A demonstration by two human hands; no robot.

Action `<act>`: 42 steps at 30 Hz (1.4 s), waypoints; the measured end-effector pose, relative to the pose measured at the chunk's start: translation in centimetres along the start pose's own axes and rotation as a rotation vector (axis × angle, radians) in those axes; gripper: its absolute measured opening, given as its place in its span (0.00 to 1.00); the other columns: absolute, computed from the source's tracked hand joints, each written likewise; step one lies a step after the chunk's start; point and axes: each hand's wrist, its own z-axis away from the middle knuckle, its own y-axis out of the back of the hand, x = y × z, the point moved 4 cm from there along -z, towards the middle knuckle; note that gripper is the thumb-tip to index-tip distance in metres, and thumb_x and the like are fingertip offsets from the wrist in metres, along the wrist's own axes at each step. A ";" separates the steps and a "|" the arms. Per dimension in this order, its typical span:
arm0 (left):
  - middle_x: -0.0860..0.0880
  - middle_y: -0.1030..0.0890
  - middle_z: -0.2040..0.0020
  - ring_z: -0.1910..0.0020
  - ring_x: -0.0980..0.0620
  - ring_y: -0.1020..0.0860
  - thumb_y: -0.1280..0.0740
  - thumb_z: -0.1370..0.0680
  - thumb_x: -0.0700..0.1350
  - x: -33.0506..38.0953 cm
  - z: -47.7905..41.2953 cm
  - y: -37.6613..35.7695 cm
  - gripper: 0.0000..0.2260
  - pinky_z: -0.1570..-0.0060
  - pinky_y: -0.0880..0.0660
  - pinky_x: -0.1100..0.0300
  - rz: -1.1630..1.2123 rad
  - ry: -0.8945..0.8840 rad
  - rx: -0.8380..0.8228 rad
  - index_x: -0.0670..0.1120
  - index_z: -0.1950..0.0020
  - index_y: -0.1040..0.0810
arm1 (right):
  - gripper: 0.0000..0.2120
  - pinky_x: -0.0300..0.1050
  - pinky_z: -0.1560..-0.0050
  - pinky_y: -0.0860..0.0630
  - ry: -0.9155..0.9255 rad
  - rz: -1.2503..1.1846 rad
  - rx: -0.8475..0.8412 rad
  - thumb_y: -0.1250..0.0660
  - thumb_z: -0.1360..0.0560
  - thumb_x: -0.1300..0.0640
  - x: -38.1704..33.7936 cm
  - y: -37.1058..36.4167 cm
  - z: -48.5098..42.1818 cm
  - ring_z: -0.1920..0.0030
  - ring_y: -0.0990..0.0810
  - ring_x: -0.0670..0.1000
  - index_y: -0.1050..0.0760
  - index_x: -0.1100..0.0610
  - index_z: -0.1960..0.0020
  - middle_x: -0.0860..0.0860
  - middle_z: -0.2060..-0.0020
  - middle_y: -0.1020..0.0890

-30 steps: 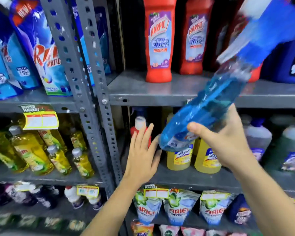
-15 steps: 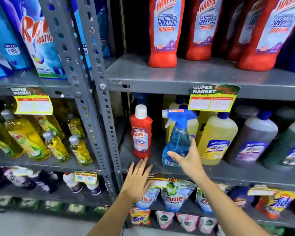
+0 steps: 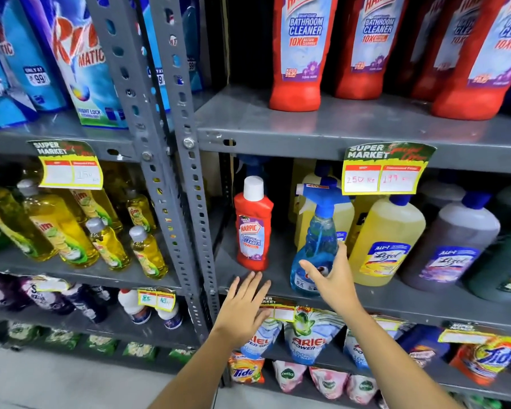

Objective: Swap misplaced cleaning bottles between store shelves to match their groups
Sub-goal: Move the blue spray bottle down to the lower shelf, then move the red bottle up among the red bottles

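Observation:
A blue spray bottle [image 3: 316, 246] stands upright on the middle shelf [image 3: 396, 302] among yellow Lizol bottles [image 3: 387, 240]. My right hand [image 3: 334, 281] wraps its lower part, with the thumb across the front and the fingers along its right side. A small red Harpic bathroom cleaner bottle [image 3: 252, 225] with a white cap stands to its left on the same shelf. Just below that bottle, at the shelf's front edge, my left hand [image 3: 245, 305] is flat and holds nothing. Large red Harpic bottles [image 3: 301, 54] line the shelf above.
A grey perforated upright [image 3: 186, 178] splits the racks. To its left are blue detergent pouches [image 3: 77, 63] above and yellow dish-soap bottles [image 3: 59, 228] below. Price tags [image 3: 384, 169] hang from shelf edges. Ariel pouches [image 3: 307, 338] fill the lower shelf.
The blue spray bottle came down from a tilted hold and now stands on the middle shelf. My left hand dropped from in front of the red bottle to the shelf's edge.

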 end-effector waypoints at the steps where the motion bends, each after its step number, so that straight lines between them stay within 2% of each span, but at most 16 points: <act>1: 0.45 0.39 0.23 0.23 0.47 0.44 0.51 0.17 0.60 0.0 0.0 0.0 0.27 0.30 0.51 0.46 -0.002 -0.002 0.002 0.49 0.22 0.44 | 0.36 0.55 0.38 0.23 0.005 0.021 0.020 0.25 0.34 0.40 0.1 -0.1 0.1 0.37 0.24 0.52 0.37 0.48 0.33 0.51 0.40 0.24; 3: 0.45 0.38 0.23 0.24 0.47 0.44 0.51 0.17 0.60 0.0 0.0 0.0 0.27 0.30 0.51 0.46 -0.005 -0.004 0.007 0.48 0.22 0.43 | 0.40 0.58 0.35 0.27 0.048 0.112 0.081 0.24 0.33 0.43 0.2 -0.1 0.3 0.35 0.29 0.55 0.39 0.54 0.29 0.54 0.39 0.29; 5: 0.45 0.38 0.23 0.24 0.46 0.43 0.51 0.17 0.60 0.0 0.0 0.0 0.27 0.30 0.51 0.46 -0.014 -0.006 0.010 0.48 0.22 0.43 | 0.47 0.53 0.31 0.33 0.064 0.171 0.151 0.23 0.34 0.45 0.0 0.2 0.8 0.32 0.36 0.56 0.43 0.60 0.26 0.57 0.35 0.34; 7: 0.45 0.37 0.24 0.24 0.46 0.42 0.51 0.17 0.60 0.0 0.0 -0.1 0.27 0.30 0.50 0.46 -0.021 -0.003 0.009 0.48 0.22 0.42 | 0.50 0.48 0.30 0.37 0.079 0.177 0.237 0.25 0.34 0.40 -0.7 0.9 1.9 0.29 0.39 0.56 0.46 0.60 0.24 0.57 0.31 0.38; 8: 0.45 0.37 0.24 0.24 0.46 0.42 0.51 0.18 0.60 0.0 -0.1 -0.1 0.27 0.30 0.50 0.46 -0.021 -0.002 0.014 0.48 0.22 0.42 | 0.47 0.49 0.30 0.37 0.158 0.222 0.307 0.27 0.32 0.38 -1.6 1.2 2.5 0.29 0.39 0.57 0.44 0.60 0.25 0.57 0.31 0.38; 10: 0.44 0.38 0.23 0.24 0.46 0.43 0.50 0.17 0.60 0.0 -0.1 -0.1 0.27 0.29 0.51 0.46 -0.020 -0.005 0.031 0.48 0.22 0.43 | 0.34 0.52 0.31 0.35 0.438 0.350 0.408 0.32 0.26 0.43 -4.4 1.1 3.9 0.32 0.36 0.58 0.38 0.61 0.29 0.57 0.34 0.35; 13: 0.44 0.39 0.23 0.23 0.46 0.46 0.51 0.17 0.59 -0.1 0.0 -0.4 0.26 0.28 0.52 0.45 0.002 -0.016 0.042 0.47 0.22 0.45 | 0.26 0.45 0.29 0.38 0.716 0.416 0.266 0.34 0.24 0.50 -8.1 -1.6 5.0 0.32 0.35 0.56 0.35 0.60 0.31 0.56 0.35 0.34; 16: 0.44 0.36 0.24 0.24 0.45 0.43 0.52 0.17 0.59 0.0 0.1 -0.6 0.26 0.28 0.49 0.43 -0.030 -0.008 0.020 0.46 0.23 0.42 | 0.29 0.32 0.29 0.42 0.551 0.310 0.011 0.33 0.23 0.52 -9.2 -5.1 3.6 0.28 0.37 0.51 0.40 0.59 0.26 0.56 0.30 0.36; 19: 0.44 0.32 0.27 0.26 0.45 0.38 0.55 0.17 0.59 0.1 0.2 -0.3 0.25 0.30 0.48 0.44 -0.046 -0.014 0.025 0.46 0.25 0.38 | 0.38 0.41 0.29 0.36 0.323 0.280 -0.125 0.33 0.24 0.53 -8.8 -7.9 1.1 0.27 0.37 0.53 0.50 0.59 0.22 0.57 0.26 0.39; 21: 0.44 0.33 0.25 0.25 0.45 0.39 0.55 0.17 0.59 -0.1 0.2 -0.1 0.25 0.29 0.48 0.45 -0.046 -0.013 0.045 0.47 0.24 0.40 | 0.43 0.46 0.29 0.35 0.176 0.234 -0.145 0.29 0.26 0.53 -8.3 -9.1 -1.0 0.28 0.35 0.55 0.52 0.60 0.22 0.57 0.27 0.37; 23: 0.45 0.37 0.23 0.24 0.46 0.42 0.52 0.17 0.59 -0.2 0.2 -0.2 0.26 0.27 0.47 0.44 -0.031 -0.010 0.041 0.47 0.22 0.44 | 0.46 0.53 0.32 0.29 0.052 0.161 -0.131 0.25 0.31 0.50 -7.7 -9.9 -2.8 0.32 0.28 0.56 0.48 0.58 0.23 0.57 0.31 0.30; 25: 0.45 0.39 0.23 0.24 0.47 0.43 0.50 0.18 0.58 -0.2 0.2 -0.1 0.27 0.27 0.43 0.44 -0.019 -0.004 0.030 0.48 0.22 0.44 | 0.42 0.55 0.38 0.24 -0.023 0.104 -0.118 0.22 0.34 0.51 -6.9 -10.7 -4.0 0.38 0.22 0.56 0.40 0.57 0.27 0.56 0.37 0.24; 29: 0.45 0.40 0.22 0.23 0.47 0.44 0.49 0.18 0.59 0.0 0.3 0.2 0.27 0.26 0.44 0.45 -0.010 0.003 0.011 0.48 0.22 0.44 | 0.28 0.52 0.41 0.23 -0.038 0.091 -0.090 0.22 0.32 0.56 -6.5 -11.4 -5.0 0.42 0.19 0.56 0.30 0.57 0.37 0.56 0.42 0.19; 36: 0.48 0.52 0.20 0.22 0.49 0.56 0.56 0.17 0.61 0.1 0.6 0.6 0.28 0.25 0.58 0.46 -0.058 0.014 -0.024 0.49 0.20 0.53 | 0.25 0.49 0.42 0.22 0.125 0.126 -0.090 0.23 0.31 0.56 -8.8 -9.2 -1.7 0.45 0.19 0.53 0.28 0.57 0.37 0.53 0.46 0.17; 39: 0.49 0.39 0.22 0.23 0.51 0.45 0.54 0.17 0.61 0.4 0.5 3.0 0.27 0.26 0.60 0.48 0.064 -0.013 0.086 0.49 0.22 0.43 | 0.23 0.51 0.45 0.21 0.231 0.058 -0.094 0.22 0.33 0.56 -12.7 -6.2 0.4 0.50 0.18 0.49 0.25 0.54 0.41 0.50 0.51 0.16; 42: 0.47 0.26 0.31 0.32 0.47 0.30 0.44 0.17 0.55 0.9 -0.2 9.2 0.20 0.29 0.45 0.46 0.176 -0.065 0.324 0.48 0.28 0.33 | 0.21 0.44 0.49 0.19 0.336 -0.089 -0.047 0.20 0.37 0.60 -18.6 -1.4 2.5 0.56 0.18 0.40 0.24 0.44 0.53 0.38 0.60 0.17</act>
